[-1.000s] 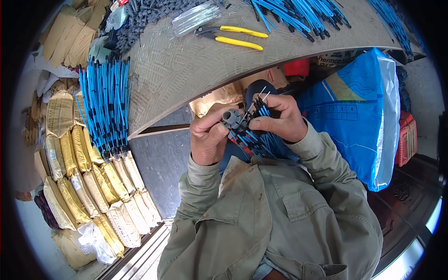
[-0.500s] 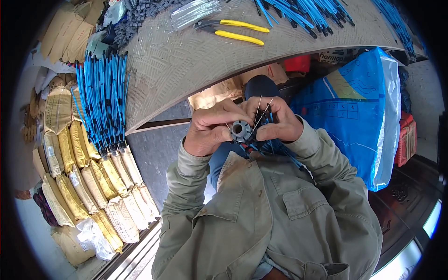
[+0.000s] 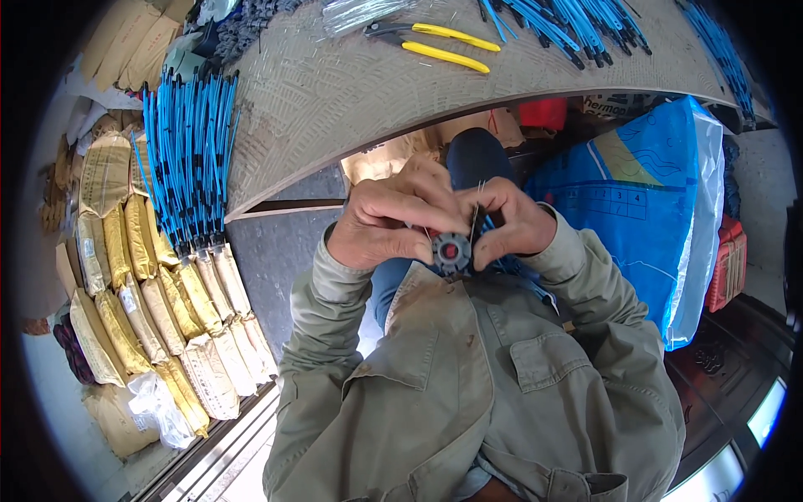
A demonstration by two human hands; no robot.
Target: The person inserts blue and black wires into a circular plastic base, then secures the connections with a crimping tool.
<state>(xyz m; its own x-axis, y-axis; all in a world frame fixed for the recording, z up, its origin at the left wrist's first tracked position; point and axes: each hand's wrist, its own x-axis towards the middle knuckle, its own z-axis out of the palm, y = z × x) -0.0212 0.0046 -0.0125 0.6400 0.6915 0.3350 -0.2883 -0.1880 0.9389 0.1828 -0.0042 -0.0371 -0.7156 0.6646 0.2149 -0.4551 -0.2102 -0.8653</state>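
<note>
Vs 1 s ago, grey slotted ring (image 3: 452,253) has been turned bore-up, so slots look reachable; it's pinched by L hand (image 3: 385,219), near of table (image 3: 293,125), w/ strands (image 3: 476,224) pinched just right by R hand (image 3: 514,221).

On my feed: khaki-green jacket (image 3: 410,427) | front placket (image 3: 475,360) with small buttons | two stitched chest pockets (image 3: 548,366), flapped | long creased sleeves (image 3: 326,322), cuffed | light-blue cloth (image 3: 471,485) peeking below | dark-blue trousers (image 3: 477,159) | I see left hand (image 3: 393,219) and right hand (image 3: 512,224) bare
</note>
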